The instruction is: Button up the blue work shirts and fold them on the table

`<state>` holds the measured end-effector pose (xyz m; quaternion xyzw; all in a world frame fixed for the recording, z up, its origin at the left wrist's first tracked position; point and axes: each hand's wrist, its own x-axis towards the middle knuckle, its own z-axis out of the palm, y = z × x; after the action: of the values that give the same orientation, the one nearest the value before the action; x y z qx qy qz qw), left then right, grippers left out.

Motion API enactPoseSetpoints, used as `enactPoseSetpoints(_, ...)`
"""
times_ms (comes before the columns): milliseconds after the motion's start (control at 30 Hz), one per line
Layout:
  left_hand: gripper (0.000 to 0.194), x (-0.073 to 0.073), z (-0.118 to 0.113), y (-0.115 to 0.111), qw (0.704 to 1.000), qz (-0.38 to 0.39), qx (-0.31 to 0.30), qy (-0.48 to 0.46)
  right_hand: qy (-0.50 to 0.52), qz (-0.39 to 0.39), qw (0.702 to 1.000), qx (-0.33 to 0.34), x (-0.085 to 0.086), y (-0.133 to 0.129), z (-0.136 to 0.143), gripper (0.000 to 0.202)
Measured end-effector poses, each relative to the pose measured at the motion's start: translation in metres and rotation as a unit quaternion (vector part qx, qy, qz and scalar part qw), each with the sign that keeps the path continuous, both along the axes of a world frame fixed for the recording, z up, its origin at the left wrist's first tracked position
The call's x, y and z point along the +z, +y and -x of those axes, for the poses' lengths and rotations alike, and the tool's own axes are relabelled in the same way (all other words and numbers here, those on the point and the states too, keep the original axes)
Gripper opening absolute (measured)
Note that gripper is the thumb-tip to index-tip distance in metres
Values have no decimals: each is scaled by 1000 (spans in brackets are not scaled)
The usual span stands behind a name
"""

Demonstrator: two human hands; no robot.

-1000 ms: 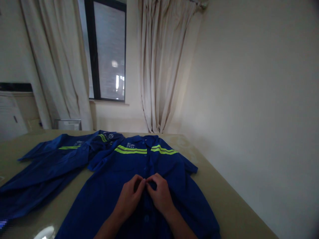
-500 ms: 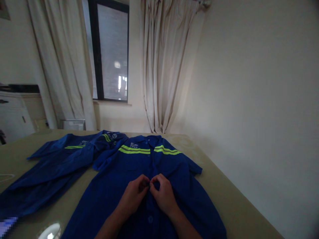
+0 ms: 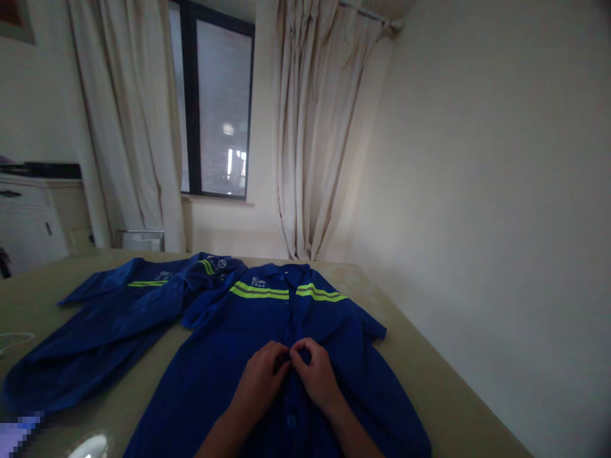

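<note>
A dark blue short-sleeved shirt (image 3: pixel 210 362) with yellow-green reflective stripes lies front up, its collar pointing away from me. Both hands meet at its button placket, below the chest stripes. My left hand (image 3: pixel 263 374) is pinched at the placket from the left. Touching or nearly touching it, my right hand (image 3: pixel 316 372) pinches the placket from the right, thumb and forefinger forming a ring. Whether a button is between the fingertips is hidden. One button (image 3: pixel 291 420) shows on the placket nearer to me.
A second blue garment (image 3: pixel 119 331) with similar stripes lies to the left, touching the shirt's sleeve. The pale green table (image 3: pixel 458 394) ends at the right near a wall. A white cord (image 3: pixel 16 337) is at the far left; curtains and a window stand behind.
The view has shifted slightly, so the scene sits a little lower and to the right. Both hands stay pinched at the same part of the placket, with the fingers slightly changed.
</note>
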<state>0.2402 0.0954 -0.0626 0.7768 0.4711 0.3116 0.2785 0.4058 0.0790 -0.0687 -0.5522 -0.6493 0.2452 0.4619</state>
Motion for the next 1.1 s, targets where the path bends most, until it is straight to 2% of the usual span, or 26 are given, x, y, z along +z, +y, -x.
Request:
enactPoseSetpoints(167,9,-1,0,6,999,41,15,33,-10,30,999,9,4,-3,1,16)
enactPoseSetpoints(300,14,-4,0,6,998,0,-6,58,-8,19,1000,17,7,-4,3,14)
enactPoseSetpoints(500,28,-16,-3,9,991,-52,-2,123,9,35,999,19,9,0,-3,18)
enactPoseSetpoints(600,25,-15,-2,10,994,-35,-13,104,-6,52,999,15,10,0,-7,16)
enactPoseSetpoints(700,15,-6,4,9,998,1,-32,58,-41,56,997,24,12,-3,-10,20)
enactPoseSetpoints(867,28,6,13,6,999,49,-20,-14,-108,42,993,11,14,-7,-9,26)
enactPoseSetpoints(1100,24,1,11,5,998,24,-50,28,-134,49,990,-2,17,-10,-11,21)
